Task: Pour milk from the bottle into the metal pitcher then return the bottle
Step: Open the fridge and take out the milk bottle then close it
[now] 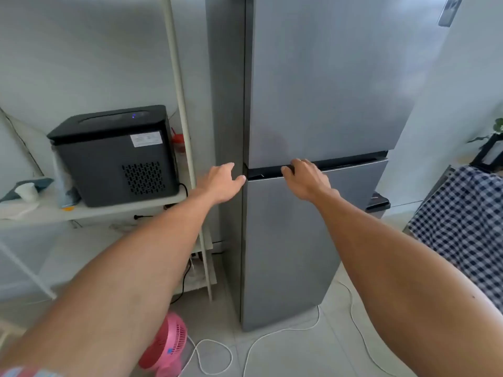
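Observation:
No milk bottle or metal pitcher is in view. A tall grey fridge stands shut in front of me, with an upper door [326, 91] and a lower door [299, 240]. Between the doors runs a dark handle groove [353, 165]. My right hand [304, 178] has its fingers hooked into the left part of this groove. My left hand [221, 183] is held out with relaxed fingers at the fridge's left front edge, its thumb tip at the corner, holding nothing.
A black countertop appliance [114, 159] sits on a white shelf [109, 210] left of the fridge, with a paper cup [27, 191] beside it. A pink fan [166, 349] and white cables [217, 349] lie on the floor. A checked cloth [462, 227] hangs at right.

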Available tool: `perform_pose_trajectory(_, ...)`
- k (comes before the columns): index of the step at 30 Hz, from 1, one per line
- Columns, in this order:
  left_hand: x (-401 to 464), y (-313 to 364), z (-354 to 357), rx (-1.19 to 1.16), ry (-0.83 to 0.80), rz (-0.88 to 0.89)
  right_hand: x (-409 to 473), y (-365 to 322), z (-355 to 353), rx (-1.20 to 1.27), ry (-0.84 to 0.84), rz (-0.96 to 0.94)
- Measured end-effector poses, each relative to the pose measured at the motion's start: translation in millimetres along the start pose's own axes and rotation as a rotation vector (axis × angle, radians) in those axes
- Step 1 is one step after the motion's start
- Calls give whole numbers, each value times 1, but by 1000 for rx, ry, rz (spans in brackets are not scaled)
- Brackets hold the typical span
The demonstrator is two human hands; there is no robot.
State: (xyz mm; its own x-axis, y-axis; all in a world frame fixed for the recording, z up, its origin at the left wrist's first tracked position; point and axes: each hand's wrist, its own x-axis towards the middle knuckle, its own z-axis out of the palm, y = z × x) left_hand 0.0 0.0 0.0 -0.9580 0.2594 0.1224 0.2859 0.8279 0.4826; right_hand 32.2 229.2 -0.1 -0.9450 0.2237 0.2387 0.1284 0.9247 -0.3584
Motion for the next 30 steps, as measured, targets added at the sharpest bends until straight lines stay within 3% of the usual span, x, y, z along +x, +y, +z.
perform_pose_trajectory(9,62,-45,51,-153,-55,10,37,0,62,147,-16,93)
perform_pose_trajectory(17,86,-65,98,-412,-38,137,42,3,100,436,191,136)
perform_pose_trajectory(23,85,-69,104,-427,-3,218,43,-1,112,569,247,86)
perform_pose_trajectory(30,77,-64,112,-433,17,243,41,-4,101,601,206,170)
